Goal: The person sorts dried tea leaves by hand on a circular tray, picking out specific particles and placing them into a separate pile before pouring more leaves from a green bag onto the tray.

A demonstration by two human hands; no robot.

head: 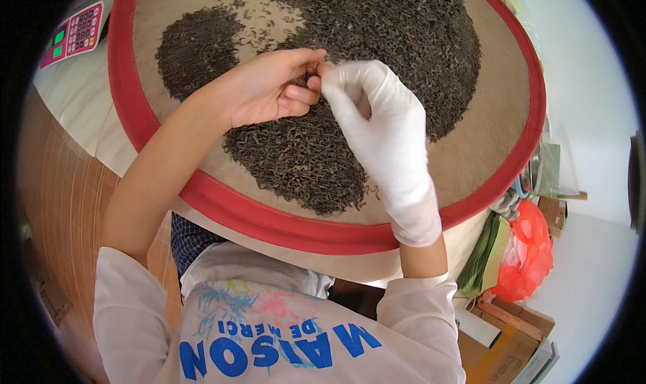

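Observation:
My bare left hand (275,86) is raised over a round, red-rimmed tray (303,236), palm partly up and fingers curled. A white cloth glove covers my right hand (388,116), whose thumb and forefinger come together at the left fingertips. Whether something small is pinched there cannot be made out. Below the hands lies a near heap of dark, curled dried leaves (303,167), which look like tea. Beyond it spreads a much larger leaf heap (393,25). A smaller leaf heap (197,51) sits to the left, with loose leaves (265,25) scattered between.
At the far left stands a pink digital scale (81,33) with a keypad. Right of the tray are green packets (484,255) and a red plastic bag (527,252). Cardboard boxes (497,353) lie lower right, close to a white wall (595,263). Wooden flooring (70,146) shows at left.

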